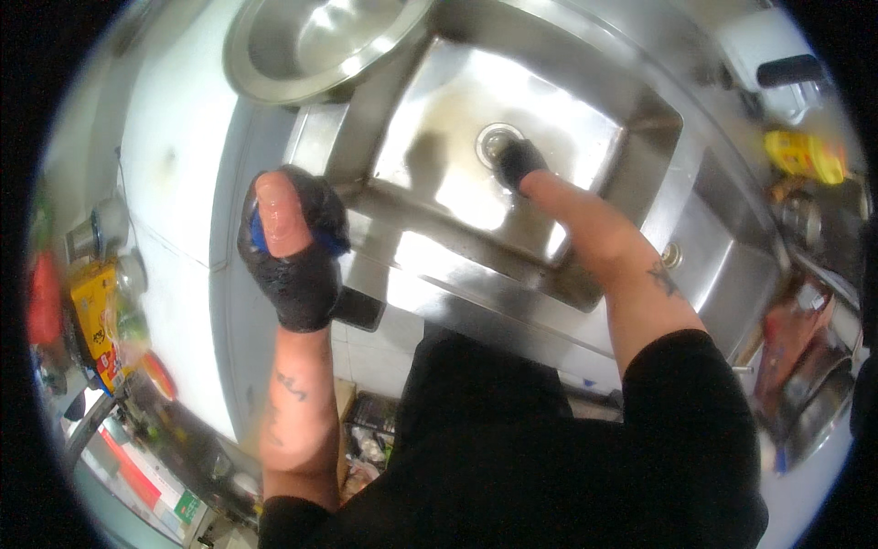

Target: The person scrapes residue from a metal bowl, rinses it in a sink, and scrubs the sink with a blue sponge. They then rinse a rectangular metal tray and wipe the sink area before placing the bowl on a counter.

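Note:
My left hand [293, 247], in a wet black glove with the thumb bare, is raised over the left front of the steel sink [466, 306]. Its fingers are closed, and bits of blue show at both sides of the fist; what they belong to is hidden. Down in the large basin, my right hand [519, 165] reaches to the round drain [498, 137]. It wears a dark glove too, and its fingertips are at the drain opening, where something yellowish shows. The fingers themselves are too dark and small to make out.
A large round steel bowl [240, 64] stands at the sink's far left, beside a white counter [169, 151]. A smaller basin [713, 247] lies to the right. Beyond it are a yellow package [805, 157] and cookware. Packets, including a yellow one [93, 311], crowd the left edge.

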A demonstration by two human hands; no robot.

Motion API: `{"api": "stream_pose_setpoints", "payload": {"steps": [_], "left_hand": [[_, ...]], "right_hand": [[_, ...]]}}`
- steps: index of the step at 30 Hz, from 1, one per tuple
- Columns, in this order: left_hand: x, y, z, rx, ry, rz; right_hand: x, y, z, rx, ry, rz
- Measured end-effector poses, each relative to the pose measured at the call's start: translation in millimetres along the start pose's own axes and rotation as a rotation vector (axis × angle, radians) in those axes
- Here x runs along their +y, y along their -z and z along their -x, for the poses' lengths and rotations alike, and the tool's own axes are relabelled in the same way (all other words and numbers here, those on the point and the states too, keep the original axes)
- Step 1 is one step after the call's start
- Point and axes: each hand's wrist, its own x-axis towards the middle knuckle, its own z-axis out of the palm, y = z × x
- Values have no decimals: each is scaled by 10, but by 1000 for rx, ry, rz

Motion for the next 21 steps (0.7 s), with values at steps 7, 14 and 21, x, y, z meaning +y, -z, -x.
{"api": "stream_pose_setpoints", "payload": {"steps": [7,14,21], "left_hand": [[173,762,140,169,-26,-1],[-11,1537,535,489,83,-40],[-381,2167,1152,604,295,-200]], "right_hand": [[-54,76,-35,-248,42,108],[-63,6,72,-56,23,-14],[-482,319,373,222,-71,-689]]}}
